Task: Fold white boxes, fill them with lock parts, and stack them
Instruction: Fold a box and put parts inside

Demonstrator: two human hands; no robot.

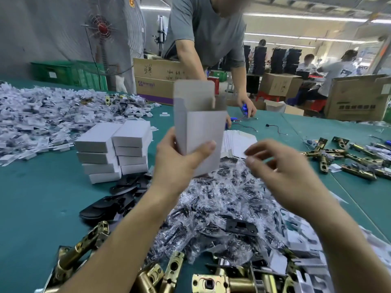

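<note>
White card, the box (201, 132) is held upright in the air above the green surface (31, 197), its long axis near vertical and its mouth up, with the tuck flap raised on the far side. The left hand (179, 161) grips its lower part, thumb across the near face and fingers wrapped behind. The right hand (281, 172) hovers just to the right, apart from the card, fingers loosely curled, thumb and forefinger close, nothing visible between them. The bagged lock parts (222, 204) lie directly below both hands, nearer the free right one, so filling likely means reaching down, then up over the open mouth.
</note>
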